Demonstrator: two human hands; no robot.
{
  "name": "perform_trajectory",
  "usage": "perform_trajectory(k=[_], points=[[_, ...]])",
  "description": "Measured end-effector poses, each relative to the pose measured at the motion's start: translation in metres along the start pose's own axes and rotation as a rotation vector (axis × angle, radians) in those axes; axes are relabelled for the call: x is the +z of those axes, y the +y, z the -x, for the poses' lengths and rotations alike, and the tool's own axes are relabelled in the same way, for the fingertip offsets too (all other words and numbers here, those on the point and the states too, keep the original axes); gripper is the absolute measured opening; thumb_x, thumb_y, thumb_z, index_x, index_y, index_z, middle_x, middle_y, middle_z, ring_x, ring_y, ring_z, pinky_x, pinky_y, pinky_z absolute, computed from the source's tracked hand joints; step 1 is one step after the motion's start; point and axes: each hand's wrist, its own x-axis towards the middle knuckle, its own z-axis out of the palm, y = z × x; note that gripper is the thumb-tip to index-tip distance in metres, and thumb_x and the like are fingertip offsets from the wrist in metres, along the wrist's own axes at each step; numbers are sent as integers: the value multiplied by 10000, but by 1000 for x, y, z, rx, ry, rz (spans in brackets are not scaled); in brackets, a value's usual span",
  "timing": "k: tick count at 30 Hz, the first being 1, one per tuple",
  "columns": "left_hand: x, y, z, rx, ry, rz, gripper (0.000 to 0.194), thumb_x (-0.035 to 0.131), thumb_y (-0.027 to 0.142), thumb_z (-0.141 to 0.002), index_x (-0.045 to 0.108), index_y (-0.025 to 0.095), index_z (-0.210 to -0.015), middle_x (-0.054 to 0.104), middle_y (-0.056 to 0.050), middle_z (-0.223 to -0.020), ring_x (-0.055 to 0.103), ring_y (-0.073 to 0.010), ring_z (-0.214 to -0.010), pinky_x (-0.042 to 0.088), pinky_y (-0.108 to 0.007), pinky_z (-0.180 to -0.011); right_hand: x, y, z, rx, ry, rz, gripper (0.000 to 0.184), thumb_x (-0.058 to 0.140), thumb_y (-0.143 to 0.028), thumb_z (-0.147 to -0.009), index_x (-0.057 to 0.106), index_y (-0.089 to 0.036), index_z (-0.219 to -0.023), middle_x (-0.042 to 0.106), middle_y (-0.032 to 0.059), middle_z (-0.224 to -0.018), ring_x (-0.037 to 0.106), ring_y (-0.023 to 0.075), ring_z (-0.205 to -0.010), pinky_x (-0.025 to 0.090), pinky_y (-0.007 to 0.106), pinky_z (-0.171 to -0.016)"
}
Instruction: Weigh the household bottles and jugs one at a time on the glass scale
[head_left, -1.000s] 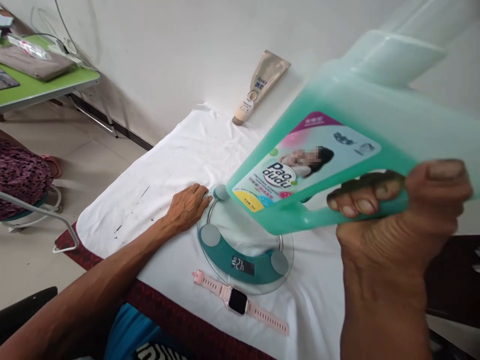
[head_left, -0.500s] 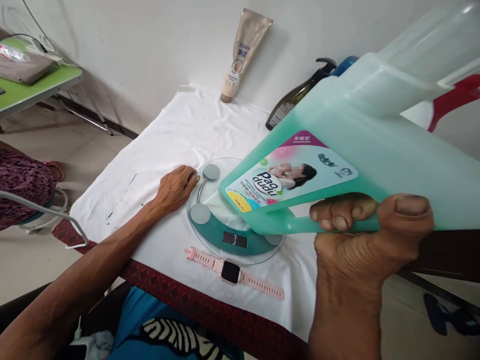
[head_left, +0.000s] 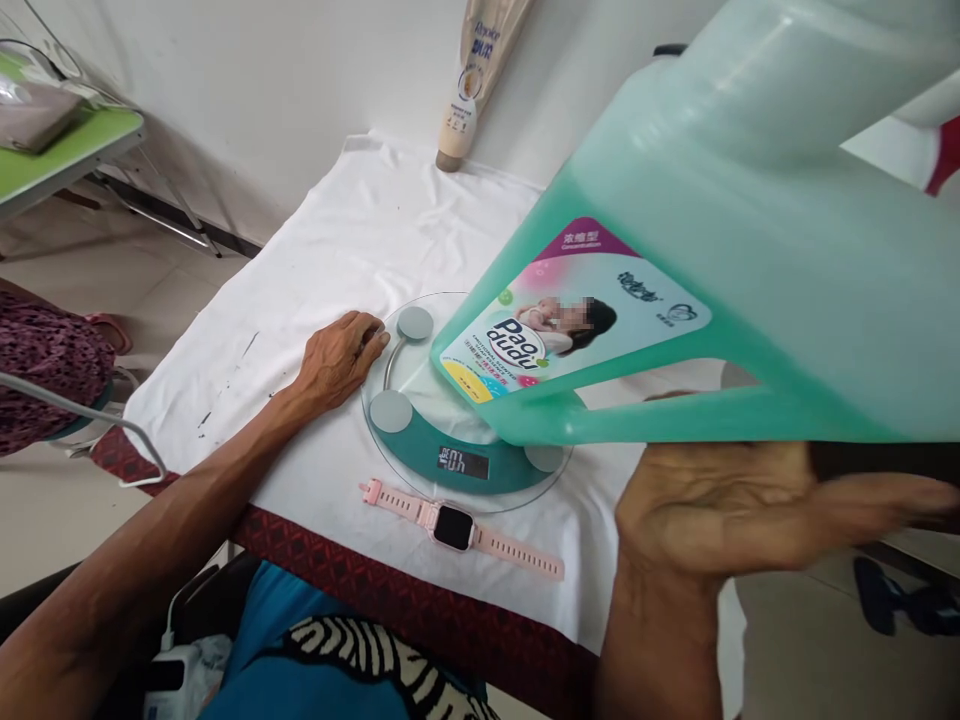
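Note:
A large green detergent bottle (head_left: 592,400) with a "Pao dudu" label stands on a round glass scale (head_left: 420,455), looming close to the camera. Digits are lit on the scale's display (head_left: 463,462). My right hand (head_left: 727,510) is beside the bottle's handle, palm turned up and thumb stretched out to the right; its fingertips are mostly hidden behind the handle. At the scale's left edge my left hand (head_left: 341,360) rests on the white cloth, fingers loosely bent, holding nothing. A pink smartwatch (head_left: 454,527) lies in front of the scale.
A beige Rejoice tube (head_left: 469,90) leans on the wall at the table's back. The white cloth (head_left: 300,260) covers the table, above a dark red patterned edge (head_left: 337,570). A green side table (head_left: 75,150) stands at left. Dark slippers (head_left: 900,600) lie on the floor.
My right hand has loosened from the bottle's handle and its thumb has swung outward. The scale's display now shows digits. The view has shifted slightly; my left hand stays by the scale.

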Motion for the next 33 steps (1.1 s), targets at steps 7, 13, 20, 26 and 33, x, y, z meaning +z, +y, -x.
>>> perform_trajectory(k=[7, 13, 20, 26, 33], points=[[-1, 1, 0, 13, 2, -12, 330, 434, 429, -1072, 672, 203, -1104, 721, -81, -1044, 635, -215, -892, 501, -368, -826, -22, 39, 11, -108, 87, -98, 719, 554, -820, -889, 453, -253, -459, 347, -28, -424, 401, 140, -377, 336, 301, -394], [-3, 3, 1, 6, 2, -17, 335, 438, 440, -1065, 673, 205, -1102, 736, -83, -1052, 651, -223, -920, 508, -373, -841, -25, 34, 10, -167, 74, -102, 711, 563, -741, -951, 426, -246, -460, 356, -31, -419, 386, 126, -367, 299, 283, -381], [-3, 3, 1, 5, -1, -18, 340, 449, 441, -1061, 677, 192, -1103, 728, -88, -1041, 647, -218, -898, 500, -371, -824, -26, 37, 13, -169, 75, -105, 661, 579, -637, -999, 471, -239, -481, 378, -37, -434, 392, 122, -384, 312, 289, -403], [-2, 2, 1, 17, 2, -14, 342, 452, 448, -1065, 672, 189, -1104, 720, -81, -1034, 642, -207, -868, 499, -358, -810, -24, 43, 14, -156, 44, -98, 658, 591, -612, -1004, 470, -233, -479, 377, -41, -427, 403, 117, -386, 339, 284, -421], [-2, 0, 1, 24, 1, 7, 361, 453, 463, -1056, 670, 177, -1098, 697, -74, -999, 613, -196, -840, 470, -349, -786, -23, 44, 12, -122, 49, -95, 659, 654, -628, -964, 459, -227, -479, 370, -47, -418, 399, 102, -382, 339, 270, -415]])
